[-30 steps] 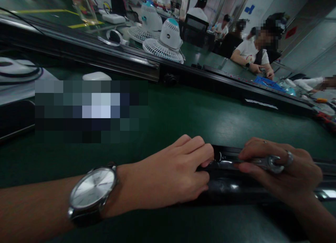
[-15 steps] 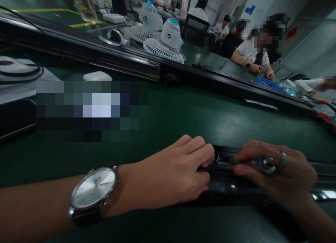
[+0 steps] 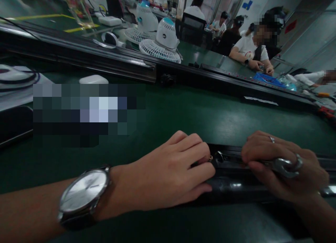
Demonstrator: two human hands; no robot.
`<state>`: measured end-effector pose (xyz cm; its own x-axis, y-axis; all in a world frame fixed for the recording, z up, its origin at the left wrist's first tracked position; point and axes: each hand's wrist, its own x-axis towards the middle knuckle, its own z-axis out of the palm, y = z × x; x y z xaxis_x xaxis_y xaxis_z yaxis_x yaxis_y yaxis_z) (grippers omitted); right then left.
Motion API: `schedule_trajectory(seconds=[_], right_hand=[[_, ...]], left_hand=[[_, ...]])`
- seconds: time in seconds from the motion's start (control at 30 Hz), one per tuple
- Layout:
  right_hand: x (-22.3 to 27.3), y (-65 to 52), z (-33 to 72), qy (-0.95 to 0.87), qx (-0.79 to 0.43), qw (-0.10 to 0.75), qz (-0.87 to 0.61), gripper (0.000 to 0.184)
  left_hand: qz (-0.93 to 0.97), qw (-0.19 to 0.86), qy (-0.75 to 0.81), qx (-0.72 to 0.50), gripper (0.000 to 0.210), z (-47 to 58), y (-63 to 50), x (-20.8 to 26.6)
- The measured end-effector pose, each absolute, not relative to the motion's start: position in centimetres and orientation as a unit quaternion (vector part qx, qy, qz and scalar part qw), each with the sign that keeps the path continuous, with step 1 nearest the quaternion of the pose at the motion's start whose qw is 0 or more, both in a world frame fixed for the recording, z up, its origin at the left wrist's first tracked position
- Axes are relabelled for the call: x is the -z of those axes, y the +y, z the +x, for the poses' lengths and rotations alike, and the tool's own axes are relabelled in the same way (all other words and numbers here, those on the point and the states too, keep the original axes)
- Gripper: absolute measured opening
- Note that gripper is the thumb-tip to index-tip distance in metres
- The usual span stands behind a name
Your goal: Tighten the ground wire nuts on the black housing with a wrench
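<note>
My right hand [image 3: 286, 162] is closed around a metal combination wrench [image 3: 286, 167]. The wrench's open jaw sticks out past my fingers, and its ring end [image 3: 219, 156] points left toward my other hand. My left hand [image 3: 168, 169], with a wristwatch [image 3: 85, 192] on the wrist, is closed in a pinch just left of that ring. A small brass-coloured bit [image 3: 211, 158] shows at its fingertips; the rest is hidden. Under both hands lies a long glossy black metal profile [image 3: 236, 190] on the green tabletop [image 3: 173, 113].
A black rail [image 3: 199, 80] crosses the bench behind my hands. Beyond it stand two white fans [image 3: 166, 36]. A white case [image 3: 93, 79] and a dark device [image 3: 15, 124] lie at left. A co-worker [image 3: 249, 49] sits across, near a blue tray [image 3: 269, 80].
My right hand has moved right and slightly up with the wrench, and the ring end now shows between the hands. My left fingers have shifted, baring a small brass-coloured bit.
</note>
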<state>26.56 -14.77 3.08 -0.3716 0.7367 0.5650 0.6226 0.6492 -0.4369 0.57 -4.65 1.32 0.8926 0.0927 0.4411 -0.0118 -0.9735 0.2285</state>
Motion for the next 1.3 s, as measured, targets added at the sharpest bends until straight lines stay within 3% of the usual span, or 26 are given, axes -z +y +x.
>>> schedule_trajectory(seconds=[0.13,0.37,1.3], right_hand=[[-3.0,-14.9,26.1,-0.795,-0.065,0.378,-0.470,0.007],[-3.4,-14.5,25.1,-0.789,0.008,0.363,-0.495,0.014],[-2.9,-14.3,25.3,-0.823,-0.036,0.318,-0.469,0.003]], left_hand=[[0.952,0.162,0.057,-0.252,0.015,0.6,-4.2,-2.2],[0.951,0.156,0.065,-0.261,0.010,0.8,-4.1,-1.4],[0.949,0.183,0.070,-0.248,0.005,0.7,-4.3,-0.8]])
